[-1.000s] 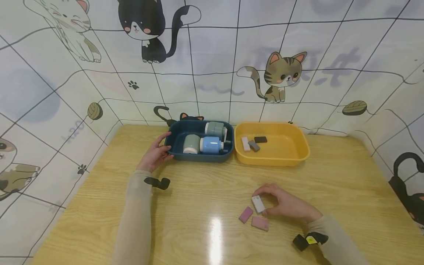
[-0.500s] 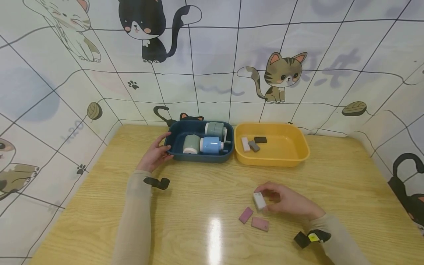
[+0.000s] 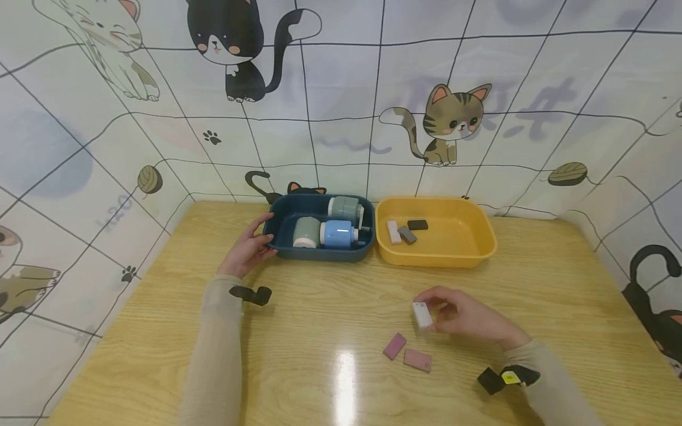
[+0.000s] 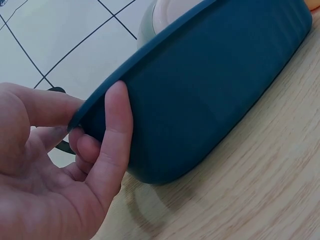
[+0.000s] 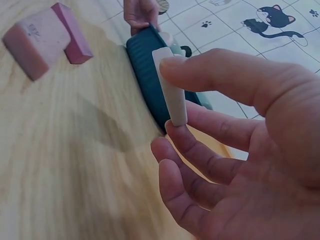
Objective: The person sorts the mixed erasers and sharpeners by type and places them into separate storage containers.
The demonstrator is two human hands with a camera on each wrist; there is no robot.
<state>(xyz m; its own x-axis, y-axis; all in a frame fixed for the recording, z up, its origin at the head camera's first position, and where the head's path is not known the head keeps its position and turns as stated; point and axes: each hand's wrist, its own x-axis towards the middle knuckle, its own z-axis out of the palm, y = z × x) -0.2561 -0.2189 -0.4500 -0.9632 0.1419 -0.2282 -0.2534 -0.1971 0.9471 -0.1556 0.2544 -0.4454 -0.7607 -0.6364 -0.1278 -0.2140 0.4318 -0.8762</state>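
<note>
Item: white eraser (image 3: 422, 315), pinched between thumb and fingers of my right hand (image 3: 463, 316) just above the wooden table (image 3: 533, 284), near two pink erasers (image 3: 406, 352); my left hand (image 3: 246, 248) grips the rim of the blue tray (image 3: 282, 245), thumb over its edge, beside the yellow tray (image 3: 469, 251).

Bright even light, glare patch on table (image 3: 346, 367), wrist views blurred, edges bowed
</note>
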